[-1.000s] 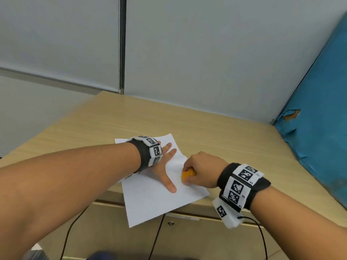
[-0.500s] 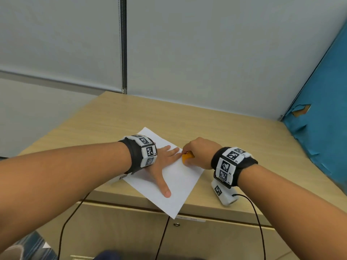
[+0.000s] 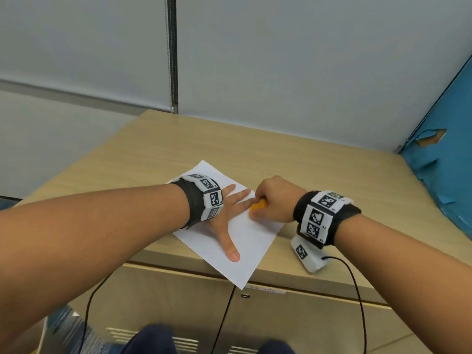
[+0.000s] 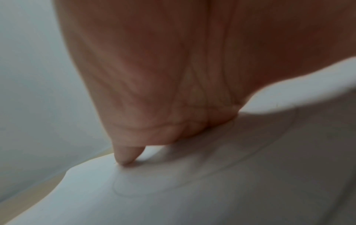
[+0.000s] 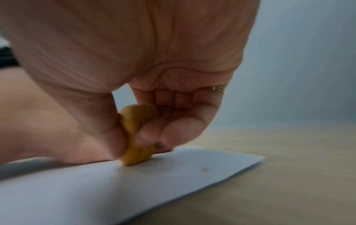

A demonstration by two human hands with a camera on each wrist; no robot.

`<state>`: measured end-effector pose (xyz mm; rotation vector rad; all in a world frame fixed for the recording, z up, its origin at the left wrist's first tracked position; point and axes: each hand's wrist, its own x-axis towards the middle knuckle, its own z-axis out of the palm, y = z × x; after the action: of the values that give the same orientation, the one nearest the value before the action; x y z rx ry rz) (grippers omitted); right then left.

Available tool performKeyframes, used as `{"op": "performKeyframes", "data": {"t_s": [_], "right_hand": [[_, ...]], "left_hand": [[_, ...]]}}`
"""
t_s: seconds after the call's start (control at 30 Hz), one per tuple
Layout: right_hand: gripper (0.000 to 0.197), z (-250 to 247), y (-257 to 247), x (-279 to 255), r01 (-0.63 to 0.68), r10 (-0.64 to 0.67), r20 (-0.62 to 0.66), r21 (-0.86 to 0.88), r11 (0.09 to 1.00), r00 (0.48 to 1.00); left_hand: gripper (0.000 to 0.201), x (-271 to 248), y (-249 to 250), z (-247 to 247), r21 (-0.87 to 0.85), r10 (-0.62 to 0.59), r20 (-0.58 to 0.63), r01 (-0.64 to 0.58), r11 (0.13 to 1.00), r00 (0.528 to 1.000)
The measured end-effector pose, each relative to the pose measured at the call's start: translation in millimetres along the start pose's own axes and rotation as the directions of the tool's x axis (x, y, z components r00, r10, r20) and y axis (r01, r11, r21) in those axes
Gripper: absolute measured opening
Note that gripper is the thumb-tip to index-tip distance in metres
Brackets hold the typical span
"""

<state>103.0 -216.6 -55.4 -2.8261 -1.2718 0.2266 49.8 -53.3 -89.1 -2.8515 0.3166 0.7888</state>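
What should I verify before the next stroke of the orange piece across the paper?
1. Left hand lies flat on the paper and pins it: ok.
2. Right hand pinches the orange piece between the thumb and fingers: ok.
3. The orange piece's lower end touches the paper, as the right wrist view shows: ok.
4. Paper fully backed by the cabinet top: not ok, as its near corner hangs over the front edge.
5. What is on the paper under the orange piece: cannot tell, because the right hand hides it.
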Motion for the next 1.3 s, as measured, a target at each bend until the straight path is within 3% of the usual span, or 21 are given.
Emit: {"op": "performKeyframes", "data": {"t_s": [0.17, 0.33, 0.5, 0.63, 0.8, 0.93, 1.07, 1.1, 1.2, 1.3], "right_hand": [[0.025, 13, -38, -26, 0.178, -0.187, 0.157, 0.068, 0.982, 0.97], [0.028, 3, -7, -3, -0.013, 0.013, 0.01, 0.015, 1.0, 1.0], [0.025, 12, -38, -24, 0.128, -0.138, 0.191, 0.066, 0.99, 0.972], [0.028, 3, -10, -2, -0.049, 0.049, 0.018, 0.01, 0.999, 0.999], [0.025, 12, -35, -21, 0.094, -0.103, 0.176, 0.059, 0.994, 0.979], [0.03, 1, -12, -3, -0.064, 0.063, 0.024, 0.021, 0.998, 0.998], [0.026, 11, -42, -23, 0.104, -0.12, 0.159, 0.108, 0.989, 0.98], [0.023, 10, -39, -22, 0.089, -0.104, 0.173, 0.092, 0.992, 0.979], [0.029, 2, -13, -4, -0.032, 0.031, 0.044, 0.007, 0.999, 0.999], [0.022, 10, -29, -12, 0.083, -0.086, 0.078, 0.044, 0.996, 0.993]], "left_hand": [[0.127, -5, 2, -3, 0.014, 0.018, 0.021, -0.018, 1.0, 1.0], [0.144, 0, 1, 1, -0.005, -0.003, 0.006, 0.003, 1.0, 1.0], [0.133, -5, 3, -3, 0.008, 0.017, 0.021, -0.018, 1.0, 1.0], [0.146, 0, 1, 2, -0.006, -0.006, 0.009, 0.006, 1.0, 1.0], [0.133, -8, 3, -4, 0.001, 0.009, 0.023, -0.009, 1.0, 1.0], [0.144, -2, 2, 1, -0.01, -0.001, 0.003, 0.001, 1.0, 1.0], [0.136, -5, 1, -2, 0.004, 0.003, 0.022, -0.003, 1.0, 1.0], [0.138, -4, 0, -1, -0.005, 0.007, 0.02, -0.007, 1.0, 1.0], [0.146, 1, -2, 5, -0.008, 0.02, -0.011, -0.02, 1.0, 1.0], [0.143, 0, -2, 2, 0.005, 0.009, 0.007, -0.009, 1.0, 1.0]]}}
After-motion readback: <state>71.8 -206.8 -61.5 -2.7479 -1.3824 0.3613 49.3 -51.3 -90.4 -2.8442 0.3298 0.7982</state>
